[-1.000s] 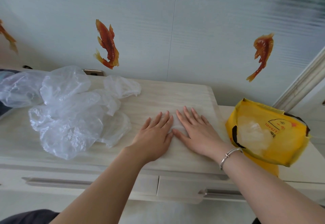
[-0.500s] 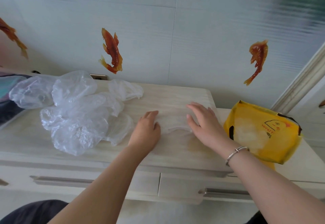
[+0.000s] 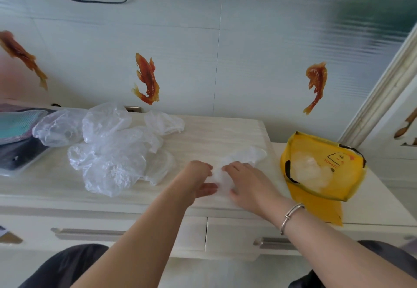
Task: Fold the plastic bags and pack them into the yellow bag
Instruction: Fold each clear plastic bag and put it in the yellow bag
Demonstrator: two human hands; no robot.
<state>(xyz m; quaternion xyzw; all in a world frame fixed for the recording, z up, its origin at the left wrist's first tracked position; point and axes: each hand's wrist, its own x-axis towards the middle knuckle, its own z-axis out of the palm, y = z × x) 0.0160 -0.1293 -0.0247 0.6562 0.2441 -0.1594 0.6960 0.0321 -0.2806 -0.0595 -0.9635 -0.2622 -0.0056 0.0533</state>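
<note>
A clear plastic bag point(image 3: 244, 156) lies part-folded on the pale wooden cabinet top point(image 3: 214, 132), stretching toward the far right. My left hand point(image 3: 198, 178) and my right hand point(image 3: 248, 183) both pinch its near end, fingers curled into the plastic. A heap of crumpled clear plastic bags point(image 3: 108, 150) sits to the left. The yellow bag point(image 3: 320, 168) stands open on the lower surface at the right, with folded clear bags point(image 3: 311, 170) inside.
A dark tray with teal cloth point(image 3: 18, 138) sits at the far left edge. Drawer handles point(image 3: 88, 233) run along the cabinet front below my arms. The wall with fish stickers point(image 3: 146, 80) rises behind. A door frame point(image 3: 388, 89) stands at the right.
My hands went from pressing flat on the bag, to spreading apart along it, to coming together and pinching its near end. The camera view tilted upward.
</note>
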